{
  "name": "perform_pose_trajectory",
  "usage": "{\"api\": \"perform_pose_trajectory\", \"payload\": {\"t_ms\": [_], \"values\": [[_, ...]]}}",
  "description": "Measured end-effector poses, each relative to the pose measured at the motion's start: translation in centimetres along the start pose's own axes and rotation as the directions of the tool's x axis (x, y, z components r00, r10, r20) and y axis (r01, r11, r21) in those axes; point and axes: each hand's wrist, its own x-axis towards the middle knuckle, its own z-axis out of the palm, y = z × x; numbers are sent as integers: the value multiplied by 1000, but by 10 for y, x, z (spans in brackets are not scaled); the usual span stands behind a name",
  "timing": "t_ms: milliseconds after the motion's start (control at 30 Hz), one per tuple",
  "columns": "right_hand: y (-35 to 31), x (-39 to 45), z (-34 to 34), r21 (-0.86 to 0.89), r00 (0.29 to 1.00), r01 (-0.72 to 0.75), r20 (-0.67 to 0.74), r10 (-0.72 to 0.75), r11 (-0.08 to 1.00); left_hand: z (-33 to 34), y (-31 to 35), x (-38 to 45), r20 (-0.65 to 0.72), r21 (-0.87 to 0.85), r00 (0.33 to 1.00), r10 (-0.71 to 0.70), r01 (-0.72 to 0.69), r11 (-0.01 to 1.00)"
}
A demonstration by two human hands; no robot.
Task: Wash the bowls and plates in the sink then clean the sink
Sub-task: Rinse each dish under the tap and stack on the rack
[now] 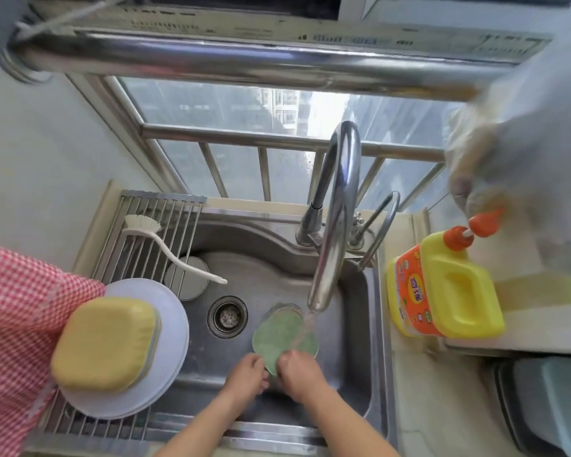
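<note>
Both my hands are low in the steel sink (350, 384) under the running faucet (335, 225). My left hand (246, 374) and my right hand (299, 374) each grip the near edge of a green cloth (281, 334), which spreads out under the thin stream of water. On the roll-up rack (145, 239) at the left lies a stack of white plates (175, 328) with a yellow bowl (104, 344) upside down on top. A small steel bowl (187, 278) sits under the rack's far end.
A white dish brush (165, 245) lies across the rack. The drain strainer (227, 316) is left of the cloth. A yellow detergent bottle (442, 288) with an orange pump stands on the right counter. A red checked cloth (17, 341) hangs at the left.
</note>
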Motion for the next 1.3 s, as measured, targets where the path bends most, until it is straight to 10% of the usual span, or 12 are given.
{"api": "perform_pose_trajectory", "payload": {"t_ms": [333, 633, 900, 1067, 1300], "values": [[-14, -40, -30, 551, 980, 19, -175, 93, 834, 6, 60, -48, 17, -504, 994, -111, 104, 857], [-3, -11, -35, 756, 885, -259, -64, 461, 602, -5, 61, -59, 141, -354, 988, 64, -10, 935], [-23, -5, -24, 877, 992, -87, 32, 122, 473, -11, 50, -39, 131, -469, 987, 97, -25, 883], [7, 5, -21, 719, 906, -331, 61, 419, 611, -14, 53, -44, 234, -369, 970, 61, 31, 929], [-9, 0, -30, 831, 995, 39, -85, 58, 555, -15, 60, -36, 276, -359, 959, 70, 35, 933]]}}
